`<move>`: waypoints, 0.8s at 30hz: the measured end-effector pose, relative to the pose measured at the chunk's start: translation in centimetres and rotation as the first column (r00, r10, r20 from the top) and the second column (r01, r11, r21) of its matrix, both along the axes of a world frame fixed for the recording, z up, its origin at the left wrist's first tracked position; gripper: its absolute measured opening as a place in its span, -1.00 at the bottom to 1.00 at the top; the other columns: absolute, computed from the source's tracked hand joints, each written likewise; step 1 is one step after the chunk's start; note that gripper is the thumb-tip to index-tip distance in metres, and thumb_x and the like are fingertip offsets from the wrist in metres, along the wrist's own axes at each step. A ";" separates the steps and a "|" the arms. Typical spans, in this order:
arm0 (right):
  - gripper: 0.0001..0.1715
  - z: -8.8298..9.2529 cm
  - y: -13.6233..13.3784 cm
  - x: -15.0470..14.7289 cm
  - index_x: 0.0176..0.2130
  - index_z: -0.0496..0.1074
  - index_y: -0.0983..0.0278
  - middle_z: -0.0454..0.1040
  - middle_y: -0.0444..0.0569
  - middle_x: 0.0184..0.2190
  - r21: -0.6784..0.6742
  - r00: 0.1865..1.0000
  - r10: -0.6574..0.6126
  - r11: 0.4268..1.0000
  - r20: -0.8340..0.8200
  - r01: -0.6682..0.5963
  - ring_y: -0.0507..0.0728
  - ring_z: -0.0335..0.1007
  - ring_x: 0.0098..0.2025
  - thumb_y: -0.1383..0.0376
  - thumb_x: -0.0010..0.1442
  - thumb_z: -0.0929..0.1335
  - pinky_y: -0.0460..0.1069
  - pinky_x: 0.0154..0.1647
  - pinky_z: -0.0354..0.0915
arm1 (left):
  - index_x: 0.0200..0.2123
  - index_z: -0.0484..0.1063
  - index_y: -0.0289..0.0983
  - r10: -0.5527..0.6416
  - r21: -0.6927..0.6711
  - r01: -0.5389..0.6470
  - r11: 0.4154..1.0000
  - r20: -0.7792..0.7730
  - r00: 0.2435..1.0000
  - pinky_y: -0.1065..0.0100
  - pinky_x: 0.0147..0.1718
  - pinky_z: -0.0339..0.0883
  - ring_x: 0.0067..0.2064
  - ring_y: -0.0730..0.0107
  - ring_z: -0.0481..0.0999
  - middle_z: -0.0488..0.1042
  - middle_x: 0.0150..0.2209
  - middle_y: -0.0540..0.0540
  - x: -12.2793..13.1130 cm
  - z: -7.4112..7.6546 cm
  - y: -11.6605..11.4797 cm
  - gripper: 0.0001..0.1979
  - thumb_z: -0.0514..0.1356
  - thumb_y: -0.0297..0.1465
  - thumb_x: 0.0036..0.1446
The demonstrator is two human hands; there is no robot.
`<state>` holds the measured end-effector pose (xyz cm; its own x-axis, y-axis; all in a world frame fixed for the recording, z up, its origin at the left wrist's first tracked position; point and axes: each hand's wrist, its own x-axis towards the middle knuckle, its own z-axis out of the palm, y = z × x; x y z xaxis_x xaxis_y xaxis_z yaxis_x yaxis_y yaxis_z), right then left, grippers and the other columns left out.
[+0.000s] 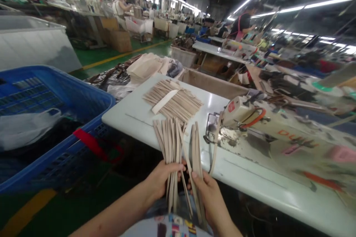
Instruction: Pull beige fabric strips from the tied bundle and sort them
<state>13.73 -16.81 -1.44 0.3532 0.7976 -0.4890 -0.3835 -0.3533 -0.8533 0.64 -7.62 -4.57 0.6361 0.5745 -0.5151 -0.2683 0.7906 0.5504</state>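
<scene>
While the left hand (166,177) keeps its fingers closed around a thick bunch (170,140) of strips, thumb laid across the front, the right hand (207,189) grips a thinner bunch (195,148) between thumb and curled fingers. Both bunches stand nearly upright, their upper ends reaching over the near edge of the surface, their lower ends hanging below it. The strips are beige, matt, flat and narrow, fanned unevenly at the top on the left and packed closer on the right. One strip slants between the bunches; which hand holds it, I cannot tell.

On the pale, smooth, faintly shiny table (133,114), a flat pile (180,102) of similar strips lies near the far left corner, with a broad white band (166,101) across it. Right of the bunches stands a sewing machine (244,114), hard and cream-coloured, with a curved orange part; a long strip (216,144) beside it droops to the near edge.

Past the left edge sits a blue basket (96,105) of latticed plastic, with a crinkled translucent bag (27,129) inside and a red strap (91,144) over its rim. Folded cream cloth (147,66) is heaped beyond the far left corner.
</scene>
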 end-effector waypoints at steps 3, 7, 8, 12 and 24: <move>-0.47 0.8 0.0 -0.2 -0.12 0.58 0.29 0.59 -0.03 -0.44 0.002 0.998 -0.005 1.000 -0.066 0.005 0.15 0.48 -0.43 0.02 0.00 0.55 -0.01 -0.37 0.39 | -0.29 0.52 -0.43 0.039 -0.018 -0.040 0.999 -0.015 0.999 0.33 -0.38 0.44 -0.44 0.35 0.48 0.53 -0.40 -0.18 -0.2 -0.2 0.3 -0.62 0.49 -0.37 -0.19; -0.55 1.2 0.0 -0.4 -0.17 0.61 0.27 0.64 0.03 -0.31 0.020 0.999 -0.024 1.000 -0.031 0.024 0.23 0.55 -0.27 0.03 0.04 0.53 0.03 -0.23 0.43 | -0.21 0.55 -0.47 0.027 -0.033 -0.027 0.999 -0.018 0.999 0.37 -0.39 0.43 -0.42 0.41 0.46 0.55 -0.32 -0.23 -0.5 -0.3 0.5 -0.58 0.48 -0.42 -0.18; -0.55 1.2 0.1 -0.4 -0.17 0.62 0.27 0.64 0.02 -0.31 0.019 0.999 -0.031 0.999 -0.020 0.031 0.24 0.56 -0.27 0.03 0.04 0.52 0.03 -0.23 0.43 | -0.21 0.56 -0.47 0.023 -0.029 -0.023 0.999 -0.017 1.000 0.37 -0.39 0.43 -0.41 0.40 0.47 0.55 -0.31 -0.23 -0.6 -0.3 0.5 -0.59 0.48 -0.41 -0.18; -0.49 1.2 0.1 -0.4 -0.11 0.60 0.29 0.64 0.00 -0.38 -0.010 1.000 -0.013 1.000 -0.025 0.013 0.27 0.56 -0.30 0.02 0.04 0.52 0.05 -0.29 0.45 | -0.32 0.56 -0.44 0.018 0.029 -0.018 0.999 -0.003 1.000 0.35 -0.38 0.42 -0.43 0.38 0.47 0.53 -0.40 -0.17 -0.5 -0.1 0.4 -0.63 0.51 -0.35 -0.18; -0.42 -0.5 -0.1 0.2 -0.06 0.58 0.26 0.58 -0.06 -0.46 0.025 0.955 0.121 0.991 0.272 -0.133 0.19 0.47 -0.41 -0.10 0.12 0.45 0.06 -0.31 0.42 | -0.26 0.59 -0.45 0.027 0.058 -0.025 0.998 -0.027 0.999 0.25 -0.30 0.45 -0.34 0.19 0.56 0.60 -0.32 -0.24 0.1 0.2 -0.1 -0.54 0.55 -0.41 -0.29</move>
